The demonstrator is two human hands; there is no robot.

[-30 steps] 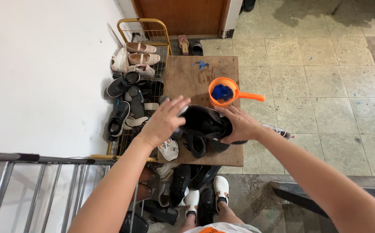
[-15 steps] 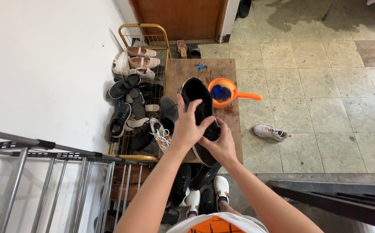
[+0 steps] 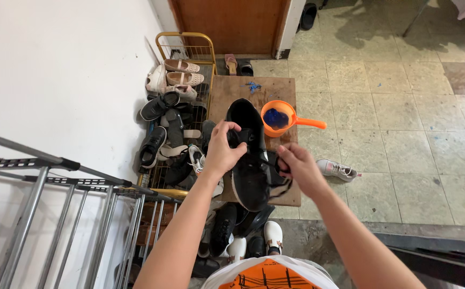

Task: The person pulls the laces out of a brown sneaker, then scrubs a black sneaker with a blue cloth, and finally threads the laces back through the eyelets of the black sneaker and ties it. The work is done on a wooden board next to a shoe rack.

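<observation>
Head view: the person looks straight down at a black sneaker held above a small wooden surface, its toe pointing away toward the brown door. The left hand is closed around the shoe's upper near the tongue, fingers curled over the left side. The right hand pinches the black lace at the shoe's right side, fingers closed on it, with loose lace ends hanging below. On the surface just beyond the sneaker sits an orange scoop with a long handle pointing right and something blue inside. A small blue scrap lies farther back on the wood. Left of the surface, a yellow wire rack against the white wall is crowded with sandals and dark shoes. A single white sneaker lies on the tiled floor, right of the surface and apart from it. More shoes are piled at the person's feet, and a grey metal drying rack stands at the lower left.
</observation>
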